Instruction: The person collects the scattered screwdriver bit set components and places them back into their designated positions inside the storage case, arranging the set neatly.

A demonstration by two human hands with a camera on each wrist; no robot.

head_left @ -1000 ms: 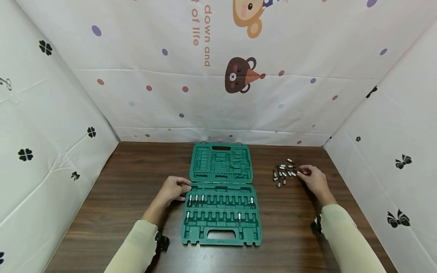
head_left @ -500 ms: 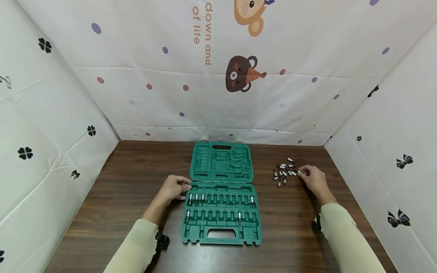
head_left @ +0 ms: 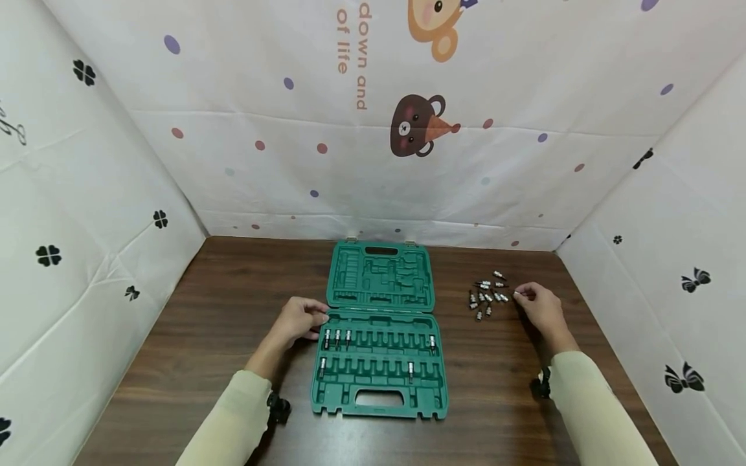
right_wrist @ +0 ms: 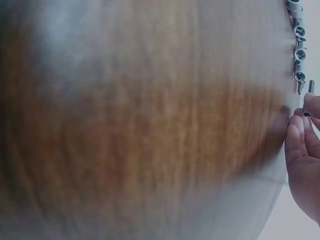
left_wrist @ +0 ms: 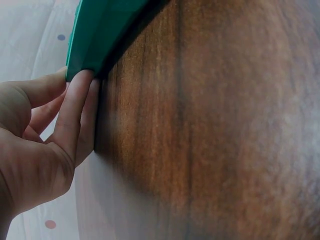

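Note:
My left hand [head_left: 298, 318] pinches the upper left edge of an open green tool case [head_left: 379, 353]. In the left wrist view the thumb lies at the case's top edge and the fingers against its side. Several bit sockets [head_left: 338, 338] stand in the case's slots, mostly at the left of the upper row. Right of the case, my right hand [head_left: 541, 309] pinches a small bit socket [right_wrist: 311, 87], its dark tip poking up past the fingers in the right wrist view. Close to its fingertips lies a loose group of silver and black bit sockets [head_left: 482, 297].
The case's lid [head_left: 381, 275] lies folded back with its moulded recesses facing up. A brown wood-grain table [head_left: 245, 291] carries everything. White printed cloth [head_left: 262, 175] walls stand at the back and both sides.
My right hand has drawn slightly right, away from the loose pieces, with a bit socket in its fingers. The left hand stays at the case edge. The head view has shifted slightly.

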